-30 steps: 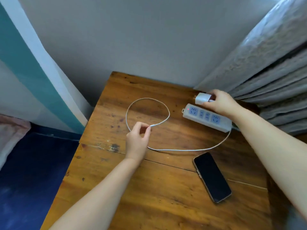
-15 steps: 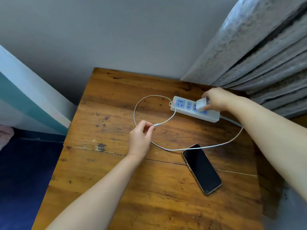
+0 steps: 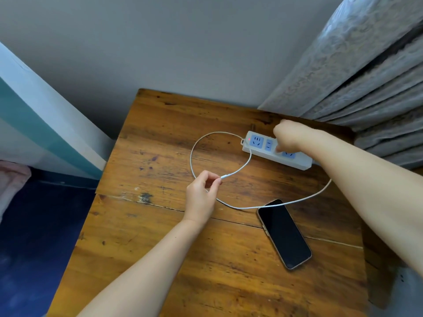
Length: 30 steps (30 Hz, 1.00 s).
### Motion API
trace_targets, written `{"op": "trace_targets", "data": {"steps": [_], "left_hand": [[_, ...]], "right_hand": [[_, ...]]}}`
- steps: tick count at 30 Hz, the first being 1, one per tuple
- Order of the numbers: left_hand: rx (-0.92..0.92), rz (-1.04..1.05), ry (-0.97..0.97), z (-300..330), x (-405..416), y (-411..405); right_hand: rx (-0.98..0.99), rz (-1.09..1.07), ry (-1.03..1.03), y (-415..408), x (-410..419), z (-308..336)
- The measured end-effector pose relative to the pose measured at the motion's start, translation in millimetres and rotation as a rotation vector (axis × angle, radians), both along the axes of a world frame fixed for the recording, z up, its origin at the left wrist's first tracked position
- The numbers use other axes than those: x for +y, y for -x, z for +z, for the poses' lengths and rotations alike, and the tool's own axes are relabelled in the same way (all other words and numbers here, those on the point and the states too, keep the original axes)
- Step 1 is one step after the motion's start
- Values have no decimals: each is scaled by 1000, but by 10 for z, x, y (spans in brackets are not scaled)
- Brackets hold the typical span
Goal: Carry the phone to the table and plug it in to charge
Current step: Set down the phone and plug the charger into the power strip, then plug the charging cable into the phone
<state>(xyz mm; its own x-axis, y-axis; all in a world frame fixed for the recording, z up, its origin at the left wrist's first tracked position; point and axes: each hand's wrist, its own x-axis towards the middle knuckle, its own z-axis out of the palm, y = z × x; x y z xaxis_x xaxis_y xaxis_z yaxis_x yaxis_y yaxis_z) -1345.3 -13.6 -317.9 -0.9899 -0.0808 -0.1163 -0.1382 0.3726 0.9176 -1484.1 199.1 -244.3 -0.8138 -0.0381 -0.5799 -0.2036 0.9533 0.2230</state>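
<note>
Pinching the connector end of the white charging cable (image 3: 238, 170) between thumb and forefinger of the left hand (image 3: 201, 195), just above the wooden table (image 3: 160, 259). Pressing down with the right hand (image 3: 289, 138) onto the middle of the white power strip (image 3: 297, 160), fingers curled and closed (whatever is being gripped beneath them staying hidden, so the grasp cannot be told for certain). Looping outward from the left fingertips in a wide oval across the tabletop, touching the near edge of the strip's left end, sweeping round behind the left hand, then running rightward over the top corner of the phone (image 3: 283, 234) and on under the right forearm. Lying flat and face up on the table, dark screen showing, tilted diagonally, near the right side and well apart from the strip. Glowing red at the strip's left end: a small indicator light (image 3: 249, 139). Hanging at the upper right, beside the table's far corner: a grey curtain (image 3: 366, 65). Rising behind the table: a plain grey wall (image 3: 183, 42).
</note>
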Motion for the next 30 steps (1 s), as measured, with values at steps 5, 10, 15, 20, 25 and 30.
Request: {"op": "trace_targets", "data": {"steps": [5, 10, 15, 20, 25, 30], "left_hand": [[-44, 43, -61, 118, -19, -10], [-36, 48, -112, 246, -22, -38], [-39, 13, -168, 327, 93, -152], [-76, -38, -220, 381, 291, -265], [-195, -116, -257, 393, 479, -480], [-773, -660, -71, 196, 615, -943]], "right_hand": [[31, 9, -46, -114, 22, -21], [247, 219, -10, -379, -224, 39], [82, 54, 747, -1025, -491, 147], [32, -90, 832, -1319, -239, 112], [-54, -313, 891, -1592, 115, 69], [-275, -288, 711, -1908, 471, -49]]}}
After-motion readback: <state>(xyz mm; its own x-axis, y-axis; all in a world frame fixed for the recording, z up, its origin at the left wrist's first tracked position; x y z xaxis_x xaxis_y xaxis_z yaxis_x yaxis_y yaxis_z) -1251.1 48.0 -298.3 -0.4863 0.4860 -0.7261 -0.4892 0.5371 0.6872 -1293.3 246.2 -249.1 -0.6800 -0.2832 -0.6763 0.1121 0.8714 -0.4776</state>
